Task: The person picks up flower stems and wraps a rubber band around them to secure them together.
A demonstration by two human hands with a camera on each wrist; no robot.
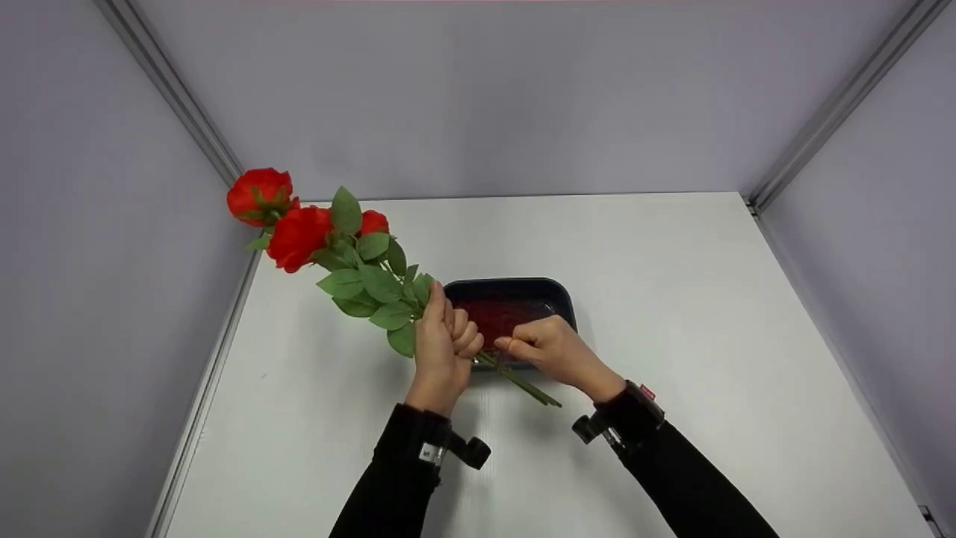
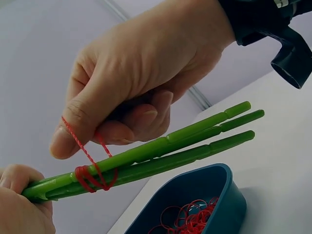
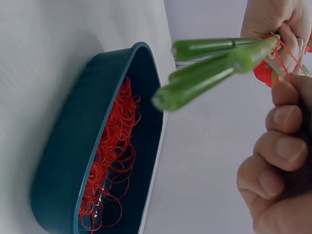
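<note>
sleeves: black, long, both arms | left hand [image 1: 442, 346]: bare, black wrist-cam mount with small white label | right hand [image 1: 553, 350]: bare, black wrist-cam strap, small red tag on far edge

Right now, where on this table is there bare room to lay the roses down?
The table is bare right of the tray, out to the right wall, and also left of the left hand, under the roses. It is crowded in the middle, where both hands hold the stems over the tray, the right hand included.
</note>
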